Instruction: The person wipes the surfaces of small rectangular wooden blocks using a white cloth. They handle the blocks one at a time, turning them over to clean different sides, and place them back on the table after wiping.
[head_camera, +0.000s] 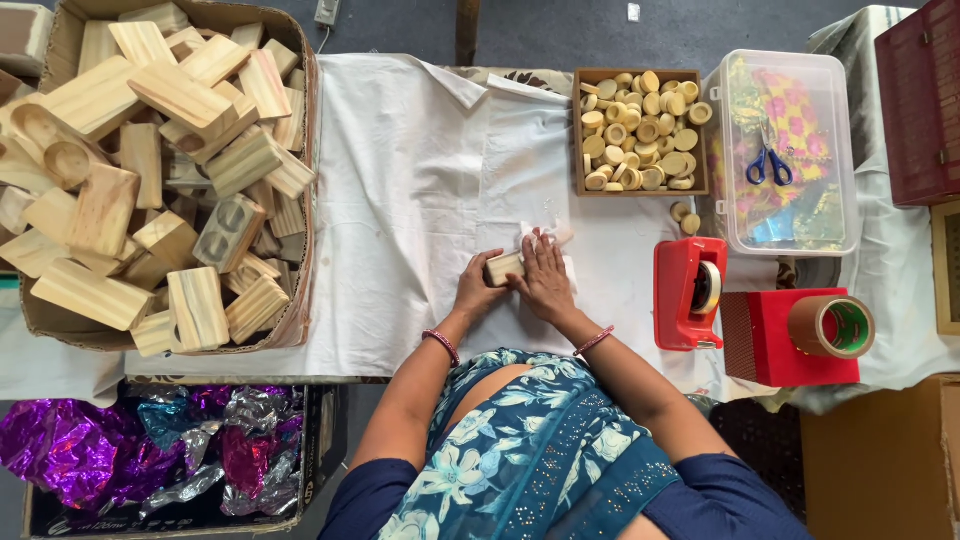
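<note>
Your hands have bare white cloth (400, 200) ahead (wide), hemmed by the block carton (300, 200) and red tape dispenser (680, 300).

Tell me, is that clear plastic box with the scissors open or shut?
Shut, it seems: the blue-handled scissors lie flat on top of the clear plastic box, resting on its lid, with the colourful contents showing beneath.

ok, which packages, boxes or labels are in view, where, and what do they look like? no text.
Large brown cardboard box, left: holds wooden blocks.
Shallow brown tray, top centre: holds round wooden discs.
Clear lidded plastic box, right: colourful sheets, blue scissors.
Red rectangular box, lower right: brown tape roll on top.
Dark box, bottom left: shiny foil.
No readable labels or screens.
</note>
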